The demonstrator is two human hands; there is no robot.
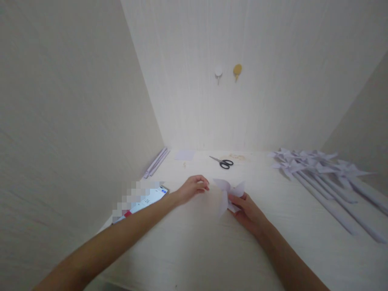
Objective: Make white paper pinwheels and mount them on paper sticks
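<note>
resting on the pale table (194, 242), the right hand (247, 212) pinches the lower edge of a white paper pinwheel (227, 192), which lies just left of its fingers. the left hand (192, 188) sits loosely curled and empty, just beside the pinwheel's left tip. scissors (222, 162) lie well beyond.

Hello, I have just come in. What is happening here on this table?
A person is working with folded paper on a pale table. The right hand holds a white paper pinwheel head; the left hand rests on the table just beside it, fingers curled, holding nothing that can be seen. On the right lie finished pinwheels on paper sticks. Scissors lie further back, paper strips lie by the left wall, and a phone lies near the left forearm.
</note>
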